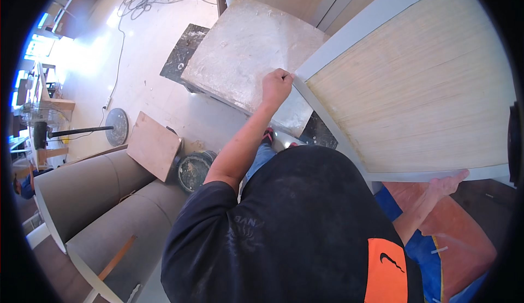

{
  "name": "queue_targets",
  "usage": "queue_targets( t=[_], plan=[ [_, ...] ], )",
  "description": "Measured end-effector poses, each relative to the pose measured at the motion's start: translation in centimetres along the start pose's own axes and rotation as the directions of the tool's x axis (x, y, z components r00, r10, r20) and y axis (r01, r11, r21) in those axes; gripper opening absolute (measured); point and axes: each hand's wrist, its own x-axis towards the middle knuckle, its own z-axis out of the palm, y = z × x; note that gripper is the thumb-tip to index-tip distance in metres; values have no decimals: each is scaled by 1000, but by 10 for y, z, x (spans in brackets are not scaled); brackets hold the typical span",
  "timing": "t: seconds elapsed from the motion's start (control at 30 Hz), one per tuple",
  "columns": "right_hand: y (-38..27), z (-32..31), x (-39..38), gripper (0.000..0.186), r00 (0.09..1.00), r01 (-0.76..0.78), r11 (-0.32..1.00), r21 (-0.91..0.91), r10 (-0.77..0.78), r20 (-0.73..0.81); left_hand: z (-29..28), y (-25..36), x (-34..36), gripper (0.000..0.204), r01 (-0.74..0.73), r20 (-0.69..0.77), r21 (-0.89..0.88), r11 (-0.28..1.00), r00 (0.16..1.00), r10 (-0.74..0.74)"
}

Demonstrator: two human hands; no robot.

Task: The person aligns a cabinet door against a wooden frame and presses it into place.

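A large wood-grain panel [426, 79] with pale grey edging slants across the right side, tilted up from the worktop. My left hand [277, 89] is closed at the panel's near-left corner, its fingertips touching the edging there. Under the panel's lower edge, my right hand [445, 185] grips the grey border with its fingers partly hidden. Beneath my left arm and beyond it lies a dusty, whitish board surface [245, 49] on a dark base.
Big grey cylinders [93, 183] stand at the lower left beside a tan board [153, 144] and a dirty bucket [194, 169]. A pedestal fan [41, 131] is farther left. Cables [139, 0] trail over the floor. Blue and orange sheeting [453, 232] lies at lower right.
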Motion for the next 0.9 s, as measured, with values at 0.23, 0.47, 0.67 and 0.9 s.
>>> queue_targets(
  t=[0.23,0.47,0.67,0.9],
  plan=[
    [3,-2,8,94,1000,-20,1000,23,21,-18,9,7,2,23,-119,-61,76,990,990,123],
    [-2,2,-1,93,999,-22,1000,7,22,-29,5,0,8,16,-217,-168,172,961,955,246],
    [0,0,-1,92,999,40,999,-25,-40,-2,10,-2,-8,14,-469,-5,134,873,881,474],
    [-1,4,-3,91,999,29,999,-14,-29,-15,8,3,6,14,-445,-177,106,889,872,457]
  ],
)
